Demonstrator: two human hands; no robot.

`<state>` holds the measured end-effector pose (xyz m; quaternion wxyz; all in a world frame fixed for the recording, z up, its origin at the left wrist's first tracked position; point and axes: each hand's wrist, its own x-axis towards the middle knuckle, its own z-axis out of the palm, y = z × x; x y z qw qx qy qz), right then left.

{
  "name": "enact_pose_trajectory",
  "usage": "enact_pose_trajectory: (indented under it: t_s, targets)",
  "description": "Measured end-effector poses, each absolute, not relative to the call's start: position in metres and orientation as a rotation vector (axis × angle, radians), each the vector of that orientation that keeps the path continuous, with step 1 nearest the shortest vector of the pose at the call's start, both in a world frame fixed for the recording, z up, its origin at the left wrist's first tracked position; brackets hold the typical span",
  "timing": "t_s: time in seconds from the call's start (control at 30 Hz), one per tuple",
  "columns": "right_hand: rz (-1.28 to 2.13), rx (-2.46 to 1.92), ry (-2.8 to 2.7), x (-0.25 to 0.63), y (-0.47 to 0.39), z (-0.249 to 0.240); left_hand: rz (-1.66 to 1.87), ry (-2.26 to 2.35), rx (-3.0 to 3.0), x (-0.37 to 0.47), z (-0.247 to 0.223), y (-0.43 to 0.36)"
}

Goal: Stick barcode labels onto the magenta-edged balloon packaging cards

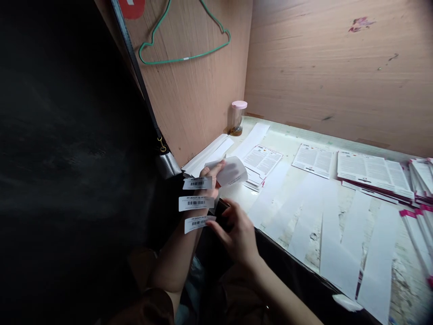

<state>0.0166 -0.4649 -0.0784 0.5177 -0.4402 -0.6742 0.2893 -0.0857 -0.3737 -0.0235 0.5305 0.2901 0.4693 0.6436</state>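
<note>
My left hand (212, 174) is closed on a curled sheet of white label paper (233, 172), which bends out to the right over the table. Three white barcode labels stick out to the left along my left hand and forearm: an upper label (198, 183), a middle label (195, 203) and a lower label (198, 223). My right hand (239, 232) is just below, its thumb at the right edge of the lower label and its other fingers curled but apart from the thumb. What lies under the left palm is hidden.
Printed cards (262, 160) lie beyond my hands, with more card stacks (370, 171) to the right. White paper strips (341, 243) cover the table's front. A lidded jar (237, 119) stands in the corner. A silver pouch (168, 165) and green hanger (186, 58) hang at left.
</note>
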Motion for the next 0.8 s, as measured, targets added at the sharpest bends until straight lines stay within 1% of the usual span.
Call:
enact_pose_trajectory:
  t_s: [0.07,0.13,0.23,0.3,0.4,0.53,0.63,0.73,0.8]
  targets:
    - [0.368,-1.055,-1.594,0.038,-0.448,-0.074,1.525,1.133,0.631,-0.086,-0.022,-0.376]
    - [0.192,-1.011,-1.63,0.058,-0.427,-0.067,1.509,1.117,0.603,-0.086,-0.02,-0.379]
    - [0.188,-0.926,-1.77,0.075,-0.4,-0.055,1.473,1.005,0.739,-0.086,-0.017,-0.386]
    - [0.173,-0.9,-1.812,0.079,-0.393,-0.05,1.385,0.923,0.856,-0.086,-0.017,-0.391]
    - [0.024,-0.895,-1.827,0.079,-0.395,-0.046,1.274,0.896,0.939,-0.083,-0.018,-0.396]
    - [-0.24,-0.933,-1.719,0.077,-0.403,-0.047,1.353,0.928,0.89,-0.078,-0.02,-0.396]
    - [-0.377,-0.947,-1.675,0.075,-0.406,-0.05,1.367,0.943,0.88,-0.074,-0.022,-0.396]
    - [-0.459,-0.921,-1.668,0.073,-0.406,-0.053,1.37,0.985,0.856,-0.071,-0.024,-0.395]
    - [-0.45,-0.888,-1.7,0.075,-0.41,-0.054,1.372,1.009,0.808,-0.072,-0.024,-0.393]
